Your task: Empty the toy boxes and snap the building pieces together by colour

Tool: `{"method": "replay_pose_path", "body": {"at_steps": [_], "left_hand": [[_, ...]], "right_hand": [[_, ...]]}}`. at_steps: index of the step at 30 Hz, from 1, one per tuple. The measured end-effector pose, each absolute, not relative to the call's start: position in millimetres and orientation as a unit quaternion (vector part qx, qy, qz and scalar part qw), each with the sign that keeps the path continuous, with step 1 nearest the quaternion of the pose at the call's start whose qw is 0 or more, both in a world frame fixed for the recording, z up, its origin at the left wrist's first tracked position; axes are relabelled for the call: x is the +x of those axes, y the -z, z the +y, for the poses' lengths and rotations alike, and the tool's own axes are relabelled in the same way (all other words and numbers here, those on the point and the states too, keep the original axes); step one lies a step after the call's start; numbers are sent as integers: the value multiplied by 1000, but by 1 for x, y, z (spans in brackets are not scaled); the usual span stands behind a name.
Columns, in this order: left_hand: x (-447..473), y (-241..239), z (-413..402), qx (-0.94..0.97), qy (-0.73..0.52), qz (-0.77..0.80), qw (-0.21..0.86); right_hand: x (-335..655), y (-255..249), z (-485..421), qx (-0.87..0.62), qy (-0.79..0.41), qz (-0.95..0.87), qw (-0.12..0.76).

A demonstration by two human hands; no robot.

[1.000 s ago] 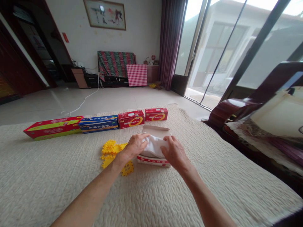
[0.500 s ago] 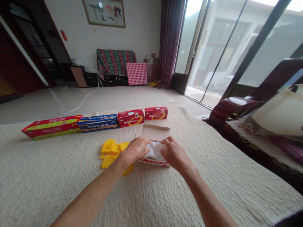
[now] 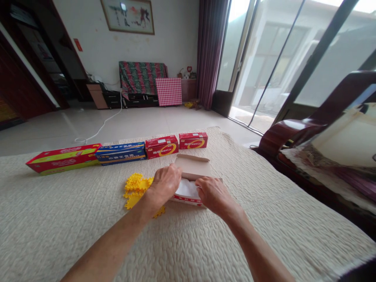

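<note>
A small red-and-white cardboard box (image 3: 189, 200) sits on the quilted cover with its lid (image 3: 192, 166) tipped back. White, thin, soft material (image 3: 187, 188) fills the inside and looks fairly flat. At the box's left edge is my left hand (image 3: 167, 182), its fingers curled over the rim. My right hand (image 3: 213, 194) is at the right edge, thumb and fingers pinched together against it. My hands hide both ends of the box, so exactly what the fingertips pinch is partly covered. Beside my left hand lie several yellow, notched plastic pieces (image 3: 133, 200), partly behind my wrist.
Beyond the open box a row of closed boxes stands: a long red-and-green box (image 3: 66, 159), a blue box (image 3: 121, 153), and two red boxes (image 3: 161, 147). A dark wooden armrest (image 3: 282, 135) rises at the right. The quilted cover (image 3: 73, 219) spreads underneath everything.
The white material, puffed up between my hands before, now lies lower and flatter in the box. My left hand has shifted slightly up and left; my right hand has moved slightly left.
</note>
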State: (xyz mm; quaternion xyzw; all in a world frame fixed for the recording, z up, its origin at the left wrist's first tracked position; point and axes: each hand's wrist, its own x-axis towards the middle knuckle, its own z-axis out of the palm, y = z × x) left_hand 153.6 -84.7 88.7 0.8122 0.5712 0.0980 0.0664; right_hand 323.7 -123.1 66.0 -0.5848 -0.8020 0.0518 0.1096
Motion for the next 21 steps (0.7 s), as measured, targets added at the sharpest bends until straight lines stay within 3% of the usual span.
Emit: {"method": "replay_pose_path", "body": {"at_steps": [5,12,18,21], "left_hand": [[148,-81,-86,870,-106,473,92],[151,-45,-74,860,-104,463,188],[156,-46,-60,868,-71,442,215],[153,-56,-62,863,-155,432,210]], "right_hand": [[316,-64,-125,-546,-60,-826,126],[307,-58,-131,-553,-68,-826,83],[307,-53,-128,-573,-50,-816,53],[316,-61,-126,-565,-55,-819,76]]}}
